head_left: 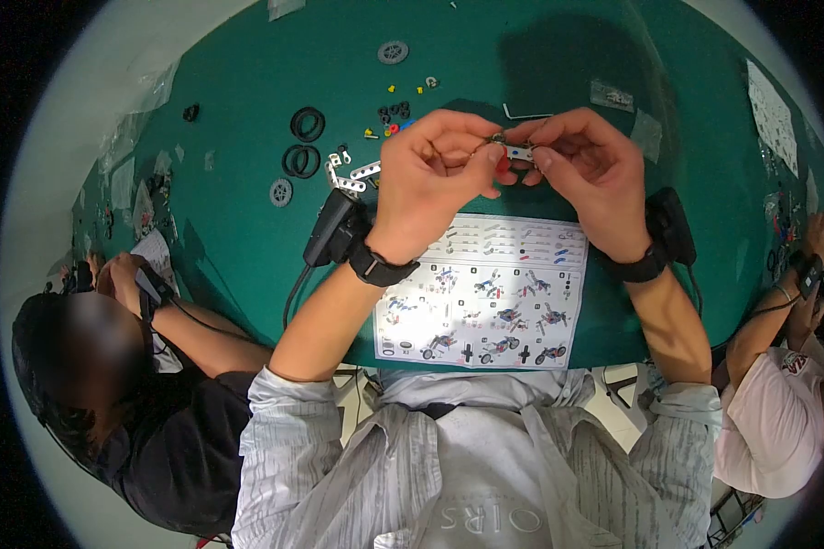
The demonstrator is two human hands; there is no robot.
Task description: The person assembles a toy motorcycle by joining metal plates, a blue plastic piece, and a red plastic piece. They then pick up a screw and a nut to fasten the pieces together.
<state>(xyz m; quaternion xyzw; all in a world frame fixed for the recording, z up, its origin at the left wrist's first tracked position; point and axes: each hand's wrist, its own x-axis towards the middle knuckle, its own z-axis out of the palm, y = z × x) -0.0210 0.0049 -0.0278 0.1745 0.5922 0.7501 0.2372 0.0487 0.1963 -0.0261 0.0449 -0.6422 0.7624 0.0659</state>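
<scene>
Both hands meet above the green table, pinching one small part between them. My left hand (438, 174) grips the left end of a silver perforated metal strip (519, 154), with a red piece (504, 161) at its fingertips. The strip's right end lies between the thumb and fingers of my right hand (597, 174). Small dark bits show around the strip, too small to name. Below the hands lies a printed instruction sheet (481, 293) with pictures of motorcycle assembly steps. An L-shaped hex key (527, 116) rests just beyond the fingers.
Left of my hands lie black rubber tyres (308, 124), a grey spoked wheel (281, 191), loose silver perforated strips (350, 183) and small yellow pieces (370, 134). Farther off is another grey wheel (393, 52). A small plastic bag (611, 95) lies at the back right. People sit on both sides.
</scene>
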